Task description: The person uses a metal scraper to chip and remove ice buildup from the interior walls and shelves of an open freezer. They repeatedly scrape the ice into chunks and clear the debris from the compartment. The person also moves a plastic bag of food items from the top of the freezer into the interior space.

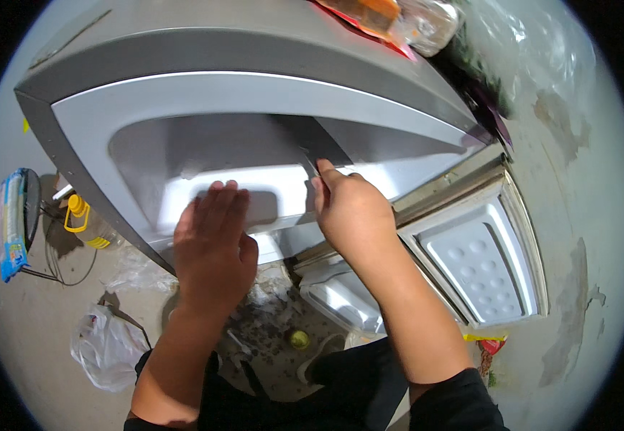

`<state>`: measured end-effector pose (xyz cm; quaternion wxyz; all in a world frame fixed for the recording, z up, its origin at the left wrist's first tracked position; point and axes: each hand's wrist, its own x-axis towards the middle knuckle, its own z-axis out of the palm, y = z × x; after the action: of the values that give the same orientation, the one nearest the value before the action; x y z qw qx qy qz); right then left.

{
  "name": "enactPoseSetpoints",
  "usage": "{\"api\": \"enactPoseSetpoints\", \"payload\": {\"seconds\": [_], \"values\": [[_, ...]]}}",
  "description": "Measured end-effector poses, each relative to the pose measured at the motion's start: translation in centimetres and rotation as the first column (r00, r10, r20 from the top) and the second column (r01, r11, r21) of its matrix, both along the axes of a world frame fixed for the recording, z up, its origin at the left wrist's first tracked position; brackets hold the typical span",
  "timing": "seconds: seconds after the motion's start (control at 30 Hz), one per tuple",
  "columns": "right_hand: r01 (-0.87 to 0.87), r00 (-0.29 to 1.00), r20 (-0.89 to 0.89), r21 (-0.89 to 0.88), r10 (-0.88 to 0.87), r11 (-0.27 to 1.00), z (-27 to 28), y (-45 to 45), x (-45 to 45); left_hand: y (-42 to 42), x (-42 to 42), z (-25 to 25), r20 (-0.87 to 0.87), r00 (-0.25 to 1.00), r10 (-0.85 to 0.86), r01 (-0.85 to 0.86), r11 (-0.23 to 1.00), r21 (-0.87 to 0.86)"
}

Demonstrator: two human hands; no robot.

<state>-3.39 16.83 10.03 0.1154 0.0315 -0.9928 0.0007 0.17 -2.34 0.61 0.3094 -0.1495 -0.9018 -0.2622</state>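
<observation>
A grey refrigerator (193,48) stands before me, its pale inner compartment (209,140) exposed. My left hand (212,242) is spread flat, palm down, at the compartment's front lower edge, holding nothing. The fingers of my right hand (352,207) are curled around a thin, narrow tool (310,155), with the index finger extended along it. Most of that tool is hidden by the hand, so its kind is unclear. Its tip points into the compartment, near a dark band on the inner wall. To the right, a door with a dimpled inner panel (473,264) hangs open.
A lower door (344,296) also stands open, below my right forearm. Wet-looking debris and a round yellow-green object (299,339) lie on the floor. At left are a yellow-capped plastic jug (88,223), a white plastic bag (108,347) and a blue packet (13,226). Packaged items (382,21) rest on top.
</observation>
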Motion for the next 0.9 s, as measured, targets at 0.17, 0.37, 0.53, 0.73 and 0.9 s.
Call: {"api": "enactPoseSetpoints", "payload": {"seconds": [0.17, 0.37, 0.53, 0.73, 0.9], "values": [[-0.032, 0.998, 0.049, 0.001, 0.032, 0.999, 0.5, 1.4, 2.0, -1.2, -0.2, -0.2, -0.027, 1.000, 0.001, 0.000, 0.999, 0.035], [0.058, 0.996, 0.074, -0.058, -0.054, 0.997, 0.2, 1.4, -0.3, 0.2, 0.0, 0.3, -0.013, 1.000, 0.000, 0.000, 0.999, 0.036], [0.048, 0.991, 0.131, -0.049, -0.041, 0.998, 1.5, 0.6, -0.2, -0.9, -0.2, 0.0, -0.024, 1.000, -0.001, 0.002, 0.998, 0.060], [-0.077, 0.992, 0.097, -0.081, 0.085, 0.994, 1.6, 1.6, 4.1, -0.9, -0.5, -0.2, -0.038, 0.999, 0.008, -0.006, 0.999, 0.037], [0.030, 0.991, 0.129, -0.100, -0.017, 0.995, 0.0, 1.8, -1.3, 0.1, 0.0, 0.1, -0.017, 1.000, -0.025, 0.026, 0.998, 0.063]]}}
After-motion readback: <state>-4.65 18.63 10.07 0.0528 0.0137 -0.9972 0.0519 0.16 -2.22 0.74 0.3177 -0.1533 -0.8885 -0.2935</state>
